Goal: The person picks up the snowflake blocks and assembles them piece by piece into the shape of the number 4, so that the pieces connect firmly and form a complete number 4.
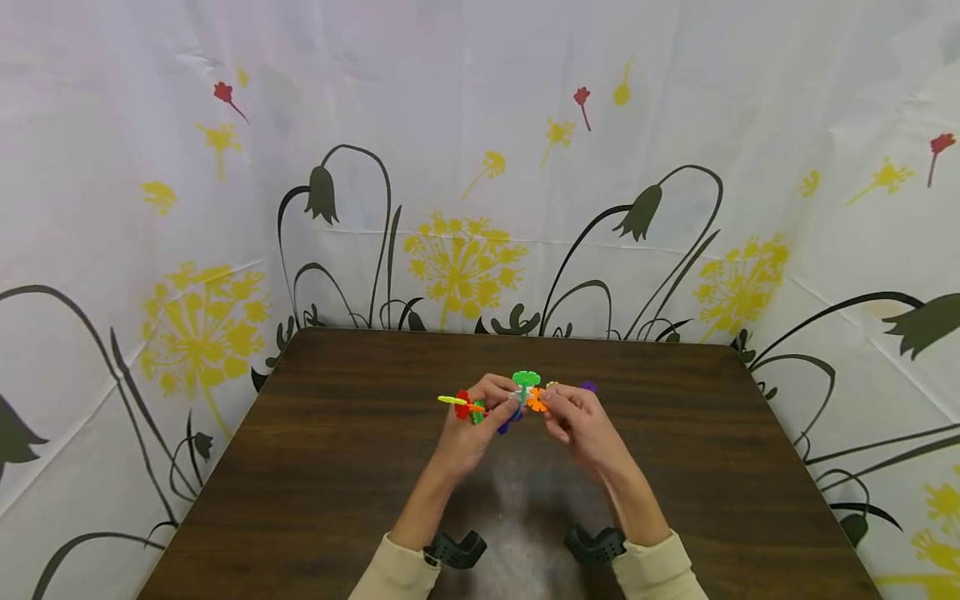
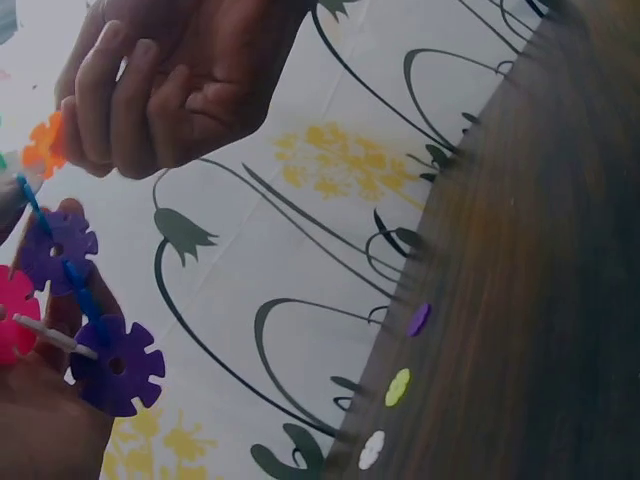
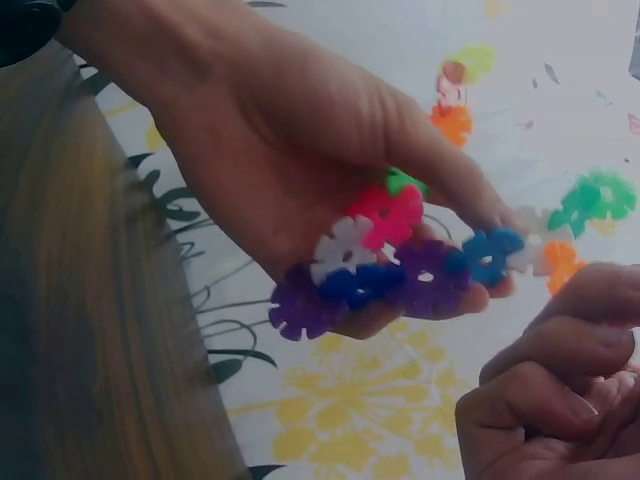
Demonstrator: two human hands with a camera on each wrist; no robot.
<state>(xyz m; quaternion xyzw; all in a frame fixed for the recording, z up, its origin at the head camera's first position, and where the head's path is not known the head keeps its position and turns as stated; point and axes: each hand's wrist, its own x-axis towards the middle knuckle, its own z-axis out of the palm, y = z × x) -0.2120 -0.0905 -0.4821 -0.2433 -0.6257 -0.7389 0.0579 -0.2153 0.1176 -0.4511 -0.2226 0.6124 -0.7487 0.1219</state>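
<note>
My left hand [image 1: 467,440] grips a chain of interlocking flower discs, thumb over it and fingers beneath. In the right wrist view the chain runs across that hand: purple disc [image 3: 430,278], white disc [image 3: 343,250], pink disc [image 3: 388,212], light blue disc [image 3: 487,256] and others. A green disc [image 1: 527,378] stands up at the far end, and red and yellow ones stick out left of the hand. My right hand [image 1: 588,429] pinches an orange disc [image 1: 537,400] against the chain's whitish disc [image 3: 540,248], its other fingers curled.
Loose on the brown table [image 1: 337,467], near its far edge, lie a purple disc [image 2: 419,319], a yellow-green disc [image 2: 398,387] and a white disc [image 2: 372,450]. A flower-printed curtain [image 1: 465,100] hangs behind and at both sides. Black devices [image 1: 457,550] are strapped on both wrists.
</note>
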